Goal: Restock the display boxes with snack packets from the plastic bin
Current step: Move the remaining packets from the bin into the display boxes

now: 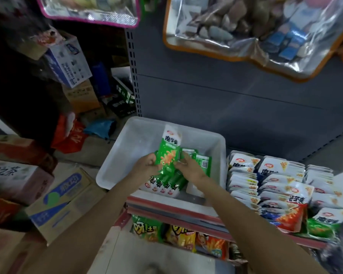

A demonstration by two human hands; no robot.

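Observation:
A white plastic bin (127, 147) stands on the shelf and holds several green-and-white snack packets (162, 184). My left hand (147, 165) grips one green packet (169, 147) that sticks upright out of the bin. My right hand (190, 167) reaches into the bin beside it, its fingers touching that packet and more green packets (203, 162) lying behind. To the right, display boxes (293, 218) hold rows of white, red and green packets (275, 178).
Cardboard cartons (57, 202) are stacked on the floor at the left. A lower shelf holds snack bags (178, 234). Large clear bags (255, 26) hang on the grey back panel (226, 105) above the bin.

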